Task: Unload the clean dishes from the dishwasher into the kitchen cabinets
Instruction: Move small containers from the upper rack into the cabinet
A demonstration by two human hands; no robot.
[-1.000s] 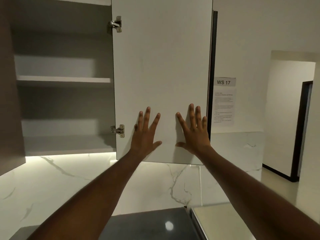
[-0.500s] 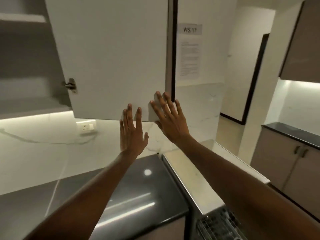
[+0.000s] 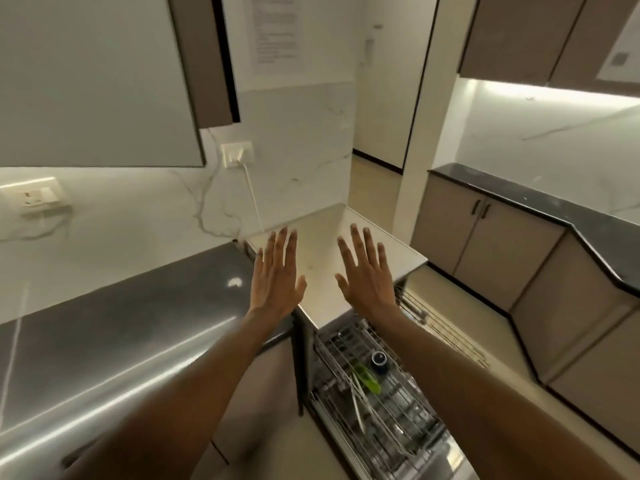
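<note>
Wall cabinet door point(image 3: 97, 81): swung wide, filling the upper left, pale inner face to the camera.
Dark counter point(image 3: 114, 341): glossy, running along the left under the marble-look wall, a lamp glinting off it.
Base cabinets point(image 3: 485, 244): brown doors with dark handles across the floor on the right, a black top above them.
Dishwasher point(image 3: 332, 271): pale flat top standing at the dark counter's right end, door down, racks pulled out below.
Rack point(image 3: 391, 414): wire basket in full view at lower centre, and here are the dishes, sitting in it and not yet lifted.
Left hand point(image 3: 275, 280): up in the air over the edge where counter meets dishwasher top, fingers straight and spread, holding nothing.
Right hand point(image 3: 369, 273): level with it, just beside, over the dishwasher top, fingers straight and fanned, palm away, nothing in it.
Wall socket point(image 3: 237, 154): white plate under the cabinet, a white cord dropping from it behind the dishwasher.
Green item point(image 3: 367, 377): bright green, lying in the rack; what it is I cannot tell.
Dark cup point(image 3: 379, 358): small and round, just behind the green item.
</note>
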